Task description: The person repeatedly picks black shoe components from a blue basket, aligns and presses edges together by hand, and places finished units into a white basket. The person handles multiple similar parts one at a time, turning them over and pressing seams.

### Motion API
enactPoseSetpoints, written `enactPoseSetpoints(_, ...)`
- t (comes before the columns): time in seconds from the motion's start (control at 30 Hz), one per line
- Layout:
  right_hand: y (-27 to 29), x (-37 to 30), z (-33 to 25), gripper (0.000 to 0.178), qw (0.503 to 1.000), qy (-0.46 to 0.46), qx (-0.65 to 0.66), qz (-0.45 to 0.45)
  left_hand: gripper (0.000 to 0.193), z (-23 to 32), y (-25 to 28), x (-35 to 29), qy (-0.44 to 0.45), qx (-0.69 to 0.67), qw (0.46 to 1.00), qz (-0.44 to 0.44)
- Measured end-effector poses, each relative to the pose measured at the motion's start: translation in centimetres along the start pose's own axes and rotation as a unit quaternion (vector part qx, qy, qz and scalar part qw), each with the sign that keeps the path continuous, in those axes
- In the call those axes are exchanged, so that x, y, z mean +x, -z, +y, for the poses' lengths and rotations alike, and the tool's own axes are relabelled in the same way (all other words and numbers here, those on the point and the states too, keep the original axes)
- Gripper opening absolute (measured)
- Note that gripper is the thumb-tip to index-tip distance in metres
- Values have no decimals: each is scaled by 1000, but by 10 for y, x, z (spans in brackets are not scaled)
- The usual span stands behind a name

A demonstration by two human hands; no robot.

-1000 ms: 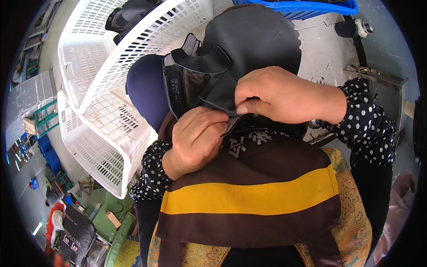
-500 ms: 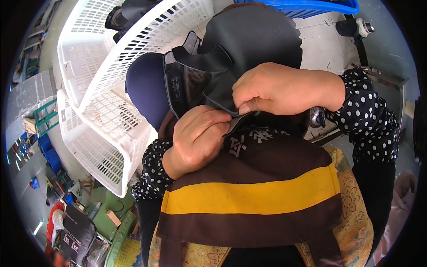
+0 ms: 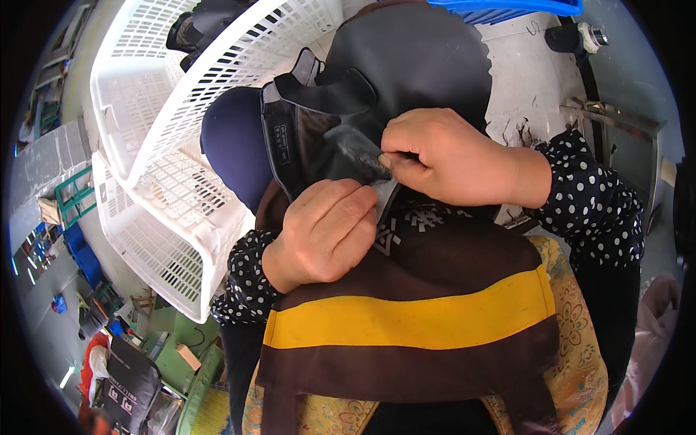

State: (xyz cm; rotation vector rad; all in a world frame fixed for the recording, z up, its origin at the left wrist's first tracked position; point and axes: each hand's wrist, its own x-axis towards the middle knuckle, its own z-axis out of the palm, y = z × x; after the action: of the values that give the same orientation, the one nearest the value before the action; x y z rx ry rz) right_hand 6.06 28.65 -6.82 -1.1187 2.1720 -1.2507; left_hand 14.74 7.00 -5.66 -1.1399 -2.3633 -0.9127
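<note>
A black leather shoe upper [image 3: 304, 145] lies in front of me, its brown lining and a small label showing at the left. My left hand [image 3: 322, 232] is closed, pinching the near edge of the upper, where a grey underside [image 3: 384, 194] is turned up. Just to the right, my right hand [image 3: 449, 156] has thumb and forefinger pressed together at a pale, rough patch of the leather [image 3: 362, 148]. Behind the hands spreads a large rounded black leather piece [image 3: 413, 61] with a scalloped right edge. Whether it joins the upper is unclear.
White perforated plastic baskets [image 3: 156, 156] stand at the left, with dark shoe pieces [image 3: 192, 36] in the upper one. A dark blue rounded thing [image 3: 233, 145] sits beside the upper. At the back is a blue basket [image 3: 507, 9]. A brown apron [image 3: 406, 370] with a yellow band covers my lap.
The near part of the upper has been opened out, baring a pale rough patch and the grey underside. My right hand has moved slightly down and turned; my left hand still pinches the edge.
</note>
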Motion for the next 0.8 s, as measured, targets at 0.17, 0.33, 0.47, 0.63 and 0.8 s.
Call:
enactPoseSetpoints(0.17, -3, -10, -3, 14, 998, -51, 2, 39, 20, 3, 2, 2, -23, 13, 1000, 0)
enactPoseSetpoints(0.33, -2, -11, -8, 18, 988, -131, 63, 47, 22, 6, 7, -1, 16, -40, 999, -18)
enactPoseSetpoints(0.47, 11, -6, -7, 20, 975, -182, 125, 24, 30, 11, 24, 10, 288, -158, 944, -27)
enactPoseSetpoints(0.63, 9, 0, -15, 18, 973, -173, 147, 43, 36, 14, 49, 43, 440, -198, 875, -34)
enactPoseSetpoints(0.8, 2, -2, -14, 11, 997, -31, 20, 65, 26, 13, 29, 61, 210, 44, 940, -264)
